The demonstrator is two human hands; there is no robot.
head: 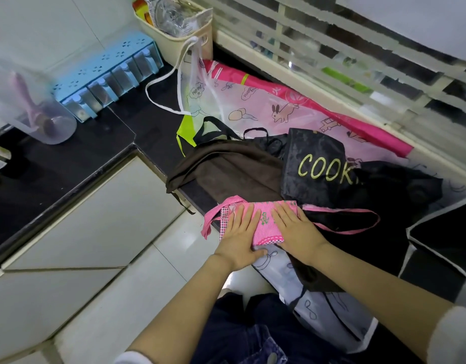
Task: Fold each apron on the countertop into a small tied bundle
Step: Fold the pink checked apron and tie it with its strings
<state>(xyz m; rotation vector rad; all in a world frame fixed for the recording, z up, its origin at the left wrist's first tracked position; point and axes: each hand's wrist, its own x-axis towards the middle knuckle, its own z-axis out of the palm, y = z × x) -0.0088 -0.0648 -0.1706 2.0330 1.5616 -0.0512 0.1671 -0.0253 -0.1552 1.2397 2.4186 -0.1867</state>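
Because the folded packet would spring open if let go, both hands lie flat on the pink striped apron (263, 227), which sits at the near edge of the black countertop (137, 127) on top of the other cloths. The left hand (239, 237) presses its left half with straight, slightly spread fingers, and its thumb lies along the near edge of the fold. The right hand (297, 227) presses the right half with straight fingers held close together. Neither hand pinches anything. Two pink straps trail free, probably left out for tying: the left strap (212, 219) hangs off the counter edge, and the right strap (358, 219) loops over dark cloth. I judge this to be the flattening step, with the tying not yet done. Behind the packet lie a brown apron (226, 166), a black apron (316, 164) lettered COOK, and a translucent pink printed apron (266, 106) spread towards the window. A lime-green piece (186, 130) peeps from under them. That makes five aprons at least, one folded, none tied. Whether the dark heap on the right is a sixth cannot be told. Well apart on the left stand one blue spice rack (108, 74), one clear jug (43, 119) and one cream basket (179, 35).
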